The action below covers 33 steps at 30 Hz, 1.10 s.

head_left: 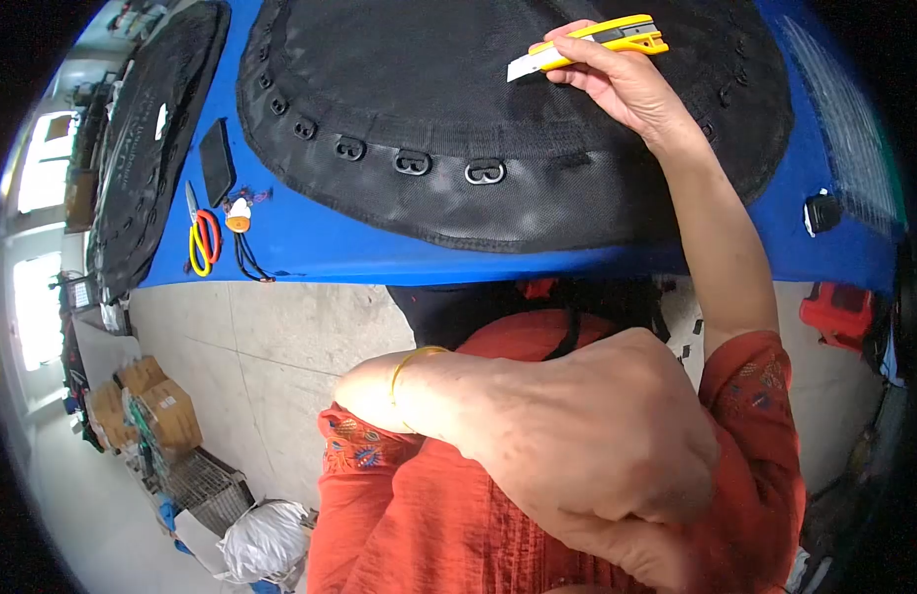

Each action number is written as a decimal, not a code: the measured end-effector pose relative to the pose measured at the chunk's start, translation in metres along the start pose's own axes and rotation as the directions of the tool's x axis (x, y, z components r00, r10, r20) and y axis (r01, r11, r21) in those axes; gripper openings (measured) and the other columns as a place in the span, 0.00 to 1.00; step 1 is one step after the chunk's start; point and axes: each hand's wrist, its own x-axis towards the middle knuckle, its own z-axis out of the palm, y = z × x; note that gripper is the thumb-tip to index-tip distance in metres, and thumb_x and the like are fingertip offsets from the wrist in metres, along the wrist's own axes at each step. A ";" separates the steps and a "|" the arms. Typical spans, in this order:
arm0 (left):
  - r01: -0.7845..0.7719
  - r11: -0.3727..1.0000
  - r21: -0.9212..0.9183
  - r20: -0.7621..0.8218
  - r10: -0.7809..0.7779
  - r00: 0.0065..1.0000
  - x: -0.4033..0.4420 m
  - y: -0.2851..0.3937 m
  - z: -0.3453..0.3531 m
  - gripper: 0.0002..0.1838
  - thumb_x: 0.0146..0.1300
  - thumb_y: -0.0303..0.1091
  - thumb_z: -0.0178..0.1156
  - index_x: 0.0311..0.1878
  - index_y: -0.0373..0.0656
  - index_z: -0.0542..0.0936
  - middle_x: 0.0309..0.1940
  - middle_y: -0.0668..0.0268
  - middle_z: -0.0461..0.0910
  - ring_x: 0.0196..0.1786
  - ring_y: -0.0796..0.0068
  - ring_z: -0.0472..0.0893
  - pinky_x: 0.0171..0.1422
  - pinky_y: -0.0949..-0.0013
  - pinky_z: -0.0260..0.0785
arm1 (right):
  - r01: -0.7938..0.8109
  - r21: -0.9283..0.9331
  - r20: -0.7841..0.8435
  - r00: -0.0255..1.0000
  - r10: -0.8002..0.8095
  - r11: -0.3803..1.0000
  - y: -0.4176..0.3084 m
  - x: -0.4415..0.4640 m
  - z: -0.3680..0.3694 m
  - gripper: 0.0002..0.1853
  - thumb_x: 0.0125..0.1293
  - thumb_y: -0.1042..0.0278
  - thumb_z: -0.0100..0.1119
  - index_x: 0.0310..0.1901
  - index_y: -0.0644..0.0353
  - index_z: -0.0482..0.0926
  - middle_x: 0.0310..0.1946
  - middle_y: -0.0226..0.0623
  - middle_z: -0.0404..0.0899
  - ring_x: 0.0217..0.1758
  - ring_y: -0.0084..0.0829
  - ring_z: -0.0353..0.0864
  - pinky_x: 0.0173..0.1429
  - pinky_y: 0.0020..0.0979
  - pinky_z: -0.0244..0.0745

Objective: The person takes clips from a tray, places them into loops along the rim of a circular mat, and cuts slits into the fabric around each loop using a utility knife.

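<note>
Above the black mesh fabric (379, 69) on the table, my right hand (617, 84) is closed around a yellow utility knife (617, 35). Its blade is out and points left, and a white patch shows near the blade end. My left hand (597, 436) is close to the camera in front of my chest, its back turned up. The fingers curl downward and whatever they hold, if anything, is hidden. Along the fabric's curved border runs a row of black ring-like fittings, including one buckle (485, 172) near the front edge.
On the blue tabletop (339, 233) at left lie scissors (203, 238) with red and yellow handles, a dark phone (217, 163) and an orange-white item with black cord (239, 220). A small black object (822, 213) is at right. Cardboard boxes (166, 411) stand on the floor.
</note>
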 end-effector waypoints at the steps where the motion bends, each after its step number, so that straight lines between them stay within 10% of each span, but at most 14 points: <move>1: 0.004 1.000 -0.018 0.011 -0.003 1.000 0.000 0.002 -0.002 0.28 0.60 0.54 0.75 0.19 0.45 0.73 0.18 0.66 0.71 0.21 0.58 0.77 0.23 0.59 0.65 | -0.003 0.003 -0.004 1.000 0.003 1.000 0.000 0.000 0.000 0.17 0.68 0.68 0.75 0.56 0.63 0.85 0.56 0.50 0.84 0.62 0.38 0.85 0.61 0.36 0.87; 33: 0.082 0.996 0.028 0.121 -0.085 0.989 -0.042 0.009 -0.022 0.20 0.66 0.47 0.72 0.29 0.41 0.79 0.26 0.62 0.75 0.26 0.59 0.76 0.28 0.58 0.62 | 0.002 -0.050 0.048 0.999 0.001 0.999 -0.010 -0.005 0.007 0.16 0.71 0.66 0.72 0.57 0.62 0.84 0.55 0.48 0.85 0.60 0.35 0.86 0.60 0.33 0.87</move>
